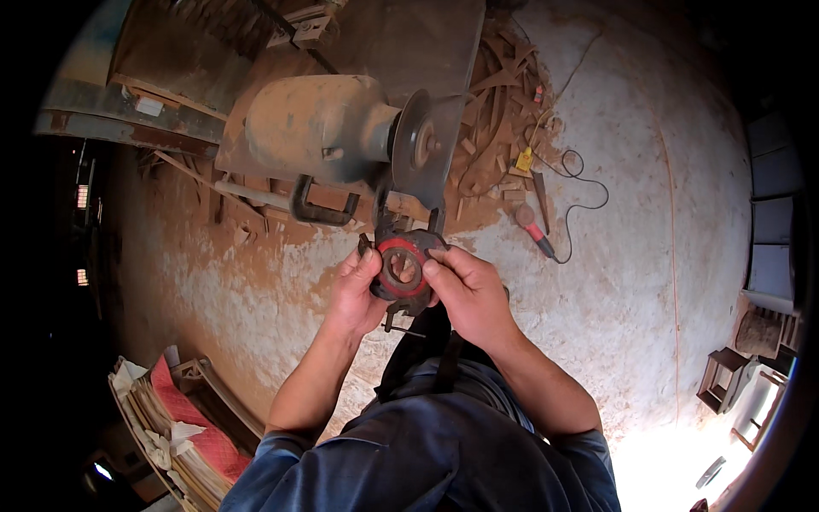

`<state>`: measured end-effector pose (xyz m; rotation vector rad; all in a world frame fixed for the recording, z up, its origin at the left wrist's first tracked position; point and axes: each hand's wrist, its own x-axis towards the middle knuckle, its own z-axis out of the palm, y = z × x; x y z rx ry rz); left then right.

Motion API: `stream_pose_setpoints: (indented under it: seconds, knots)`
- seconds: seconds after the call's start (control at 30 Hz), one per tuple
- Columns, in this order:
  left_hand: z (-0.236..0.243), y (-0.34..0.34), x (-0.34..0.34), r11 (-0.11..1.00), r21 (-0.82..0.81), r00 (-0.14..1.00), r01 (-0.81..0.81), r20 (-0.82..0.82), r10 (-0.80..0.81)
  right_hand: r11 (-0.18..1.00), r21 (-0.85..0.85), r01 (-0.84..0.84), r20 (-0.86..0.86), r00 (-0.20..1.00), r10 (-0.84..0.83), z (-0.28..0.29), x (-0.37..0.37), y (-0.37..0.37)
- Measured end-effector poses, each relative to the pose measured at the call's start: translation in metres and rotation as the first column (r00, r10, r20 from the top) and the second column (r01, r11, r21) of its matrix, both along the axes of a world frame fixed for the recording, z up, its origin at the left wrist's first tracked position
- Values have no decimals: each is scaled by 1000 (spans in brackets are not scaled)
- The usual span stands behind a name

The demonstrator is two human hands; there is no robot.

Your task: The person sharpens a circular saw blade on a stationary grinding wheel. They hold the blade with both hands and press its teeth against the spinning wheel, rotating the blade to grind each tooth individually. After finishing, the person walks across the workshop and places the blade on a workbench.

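My left hand (358, 290) and my right hand (465, 299) grip a dark metal fitting (401, 267) with a red ring round a central opening, one hand on each side, thumbs on top. A thin bar sticks out of its lower edge. Just beyond it stands a dusty machine with a tan motor housing (303, 128) and an upright round disc (418, 136), with a dark bracket below the disc that the fitting overlaps.
Wood offcuts (486, 111) are heaped right of the machine, beside a red hand power tool (533, 230) with a trailing cord and a yellow item (524, 160). Stacked material with red cloth (205, 444) lies lower left. A wooden frame (721, 380) stands at right.
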<state>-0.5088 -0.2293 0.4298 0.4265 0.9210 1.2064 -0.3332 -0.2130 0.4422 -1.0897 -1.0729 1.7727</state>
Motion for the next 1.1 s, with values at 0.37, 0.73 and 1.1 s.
stream_pose_setpoints:
  seconds: [0.37,0.73,1.1]
  knots:
    - [-23,4,-34,922,99,925,375,19,-379,954,-100,-281,-166,950,263,33,21,-2]
    - [-12,-10,-28,977,-10,962,211,178,-206,996,31,-79,144,987,74,10,13,-3]
    - [-18,-11,-11,995,-36,971,92,224,-82,979,206,-8,213,976,-37,13,-3,-11]
